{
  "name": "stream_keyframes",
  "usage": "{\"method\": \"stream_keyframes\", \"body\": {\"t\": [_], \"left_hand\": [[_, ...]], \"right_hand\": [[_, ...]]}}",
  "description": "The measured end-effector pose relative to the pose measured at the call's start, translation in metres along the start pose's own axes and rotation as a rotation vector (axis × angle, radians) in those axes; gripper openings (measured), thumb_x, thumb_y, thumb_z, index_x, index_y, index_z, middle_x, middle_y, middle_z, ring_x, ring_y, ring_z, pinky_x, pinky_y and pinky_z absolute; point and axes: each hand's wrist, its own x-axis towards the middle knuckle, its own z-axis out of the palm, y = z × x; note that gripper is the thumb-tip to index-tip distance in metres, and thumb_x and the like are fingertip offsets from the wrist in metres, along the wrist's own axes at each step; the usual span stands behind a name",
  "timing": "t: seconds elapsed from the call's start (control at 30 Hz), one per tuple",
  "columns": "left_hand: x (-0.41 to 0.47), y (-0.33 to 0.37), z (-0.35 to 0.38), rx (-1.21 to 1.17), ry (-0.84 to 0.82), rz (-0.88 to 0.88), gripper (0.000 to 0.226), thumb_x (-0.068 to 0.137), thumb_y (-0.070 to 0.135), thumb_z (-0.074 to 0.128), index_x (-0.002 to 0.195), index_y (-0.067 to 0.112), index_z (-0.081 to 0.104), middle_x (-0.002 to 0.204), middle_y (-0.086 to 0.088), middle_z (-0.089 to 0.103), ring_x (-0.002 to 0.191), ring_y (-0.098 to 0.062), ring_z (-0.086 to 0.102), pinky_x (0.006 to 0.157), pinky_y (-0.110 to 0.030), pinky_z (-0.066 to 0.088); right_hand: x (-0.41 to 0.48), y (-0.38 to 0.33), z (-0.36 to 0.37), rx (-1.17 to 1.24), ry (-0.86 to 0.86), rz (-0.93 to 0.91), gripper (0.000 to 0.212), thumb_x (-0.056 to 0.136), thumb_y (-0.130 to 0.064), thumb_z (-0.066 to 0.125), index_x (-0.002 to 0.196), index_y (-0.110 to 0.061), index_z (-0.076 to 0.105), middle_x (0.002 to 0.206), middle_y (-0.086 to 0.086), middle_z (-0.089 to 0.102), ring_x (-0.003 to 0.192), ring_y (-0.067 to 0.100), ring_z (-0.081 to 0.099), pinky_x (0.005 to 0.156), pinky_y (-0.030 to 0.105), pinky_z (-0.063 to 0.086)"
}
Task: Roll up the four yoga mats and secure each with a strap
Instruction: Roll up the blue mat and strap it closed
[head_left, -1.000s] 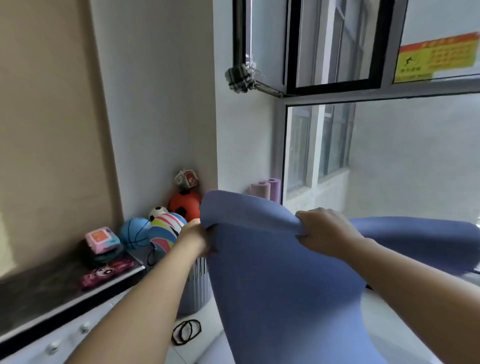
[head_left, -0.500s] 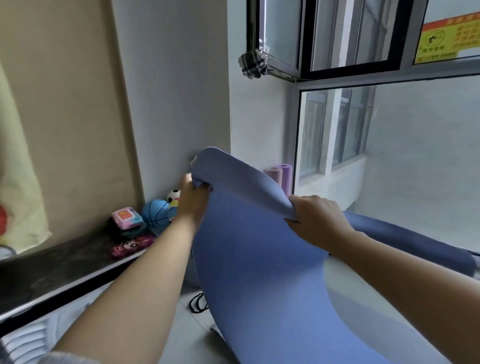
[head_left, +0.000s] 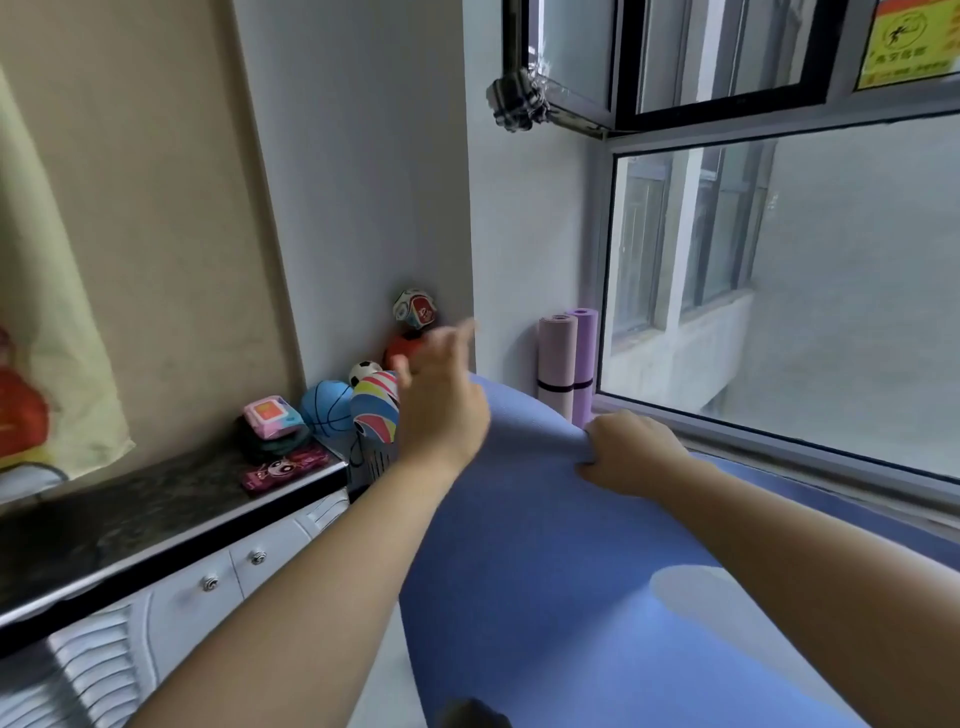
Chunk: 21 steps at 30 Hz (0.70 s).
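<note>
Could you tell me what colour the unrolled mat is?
Blue; the mat shows best in the head view.

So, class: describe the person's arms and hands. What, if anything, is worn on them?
The left arm and right arm are bare up to the frame edge: no sleeve shows. The left hand and right hand wear no gloves, and neither wrist has a watch or band. Rings cannot be judged: the left fingers are blurred, the right ones hidden.

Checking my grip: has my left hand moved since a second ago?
Yes. The left hand released the blue mat and rose, its fingers now overlapping the orange ball.
</note>
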Motion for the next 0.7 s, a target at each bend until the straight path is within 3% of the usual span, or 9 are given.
{"method": "stream_keyframes", "body": {"t": [0.1,0.13,0.2,0.27,0.4,0.5,0.57,0.63,0.7], "left_hand": [[-0.014,0.022,0.017,0.276,-0.674,0.234,0.051,0.092,0.024,0.048,0.142,0.027,0.039,0.143,0.002,0.044,0.133,-0.021,0.036,0.114,-0.058,0.005],[-0.020,0.025,0.024,0.388,-0.768,0.278,0.052,0.092,0.037,0.049,0.142,0.027,0.037,0.142,0.002,0.043,0.132,-0.021,0.036,0.114,-0.058,0.008],[-0.030,0.023,0.033,0.526,-0.771,0.349,0.053,0.090,0.047,0.052,0.135,0.022,0.041,0.134,-0.002,0.048,0.125,-0.025,0.043,0.110,-0.048,0.023],[-0.038,0.018,0.035,0.531,-0.667,0.402,0.041,0.092,0.043,0.053,0.123,0.017,0.048,0.124,-0.006,0.054,0.115,-0.028,0.049,0.093,-0.038,0.034],[-0.061,0.003,0.025,0.449,-0.552,0.414,0.035,0.094,0.037,0.053,0.122,0.016,0.051,0.118,-0.006,0.057,0.109,-0.029,0.052,0.085,-0.037,0.039],[-0.083,-0.012,0.024,0.410,-0.557,0.439,0.036,0.088,0.034,0.063,0.117,0.014,0.057,0.107,-0.005,0.062,0.098,-0.030,0.058,0.078,-0.037,0.043],[-0.099,-0.019,0.025,0.417,-0.540,0.436,0.038,0.083,0.035,0.068,0.113,0.013,0.059,0.102,-0.006,0.063,0.093,-0.030,0.060,0.075,-0.036,0.044],[-0.118,-0.019,0.025,0.529,-0.614,0.387,0.046,0.089,0.043,0.059,0.125,0.016,0.051,0.117,-0.004,0.055,0.106,-0.027,0.053,0.087,-0.036,0.039],[-0.136,-0.016,0.025,0.639,-0.674,0.388,0.055,0.091,0.049,0.052,0.134,0.018,0.039,0.129,-0.005,0.045,0.118,-0.026,0.044,0.102,-0.039,0.030]], "right_hand": [[0.003,-0.007,-0.006,0.014,-0.085,0.006,0.036,0.080,-0.040,0.065,0.105,-0.014,0.063,0.103,0.006,0.065,0.097,0.030,0.062,0.068,0.029,0.041],[0.001,-0.010,-0.009,0.017,-0.123,0.002,0.040,0.078,-0.044,0.068,0.105,-0.015,0.063,0.101,0.005,0.064,0.096,0.029,0.062,0.068,0.028,0.040],[-0.007,-0.015,-0.009,0.018,-0.160,-0.029,0.041,0.075,-0.049,0.070,0.099,-0.016,0.064,0.091,0.005,0.060,0.085,0.028,0.058,0.066,0.028,0.037],[-0.024,-0.011,-0.003,0.044,-0.076,-0.064,0.038,0.076,-0.050,0.068,0.098,-0.019,0.061,0.090,0.002,0.061,0.080,0.026,0.052,0.066,0.028,0.037],[-0.057,0.033,0.033,-0.057,0.216,-0.159,0.088,0.048,-0.053,0.085,0.124,-0.019,0.055,0.116,0.003,0.061,0.105,0.030,0.057,0.090,0.044,0.046],[-0.077,0.051,0.056,-0.002,0.353,-0.122,0.082,0.044,-0.045,0.092,0.113,-0.013,0.060,0.104,0.008,0.062,0.091,0.035,0.062,0.084,0.044,0.049],[-0.091,0.045,0.065,0.012,0.283,-0.133,0.061,0.064,-0.043,0.084,0.111,-0.013,0.060,0.100,0.007,0.062,0.086,0.034,0.063,0.077,0.039,0.049],[-0.107,0.036,0.066,-0.047,0.012,-0.146,0.038,0.087,-0.047,0.062,0.112,-0.019,0.056,0.103,0.001,0.063,0.093,0.028,0.062,0.073,0.035,0.045],[-0.119,0.025,0.064,-0.159,-0.270,-0.166,0.037,0.093,-0.052,0.049,0.112,-0.021,0.056,0.107,0.000,0.064,0.096,0.024,0.059,0.070,0.031,0.039]]}}
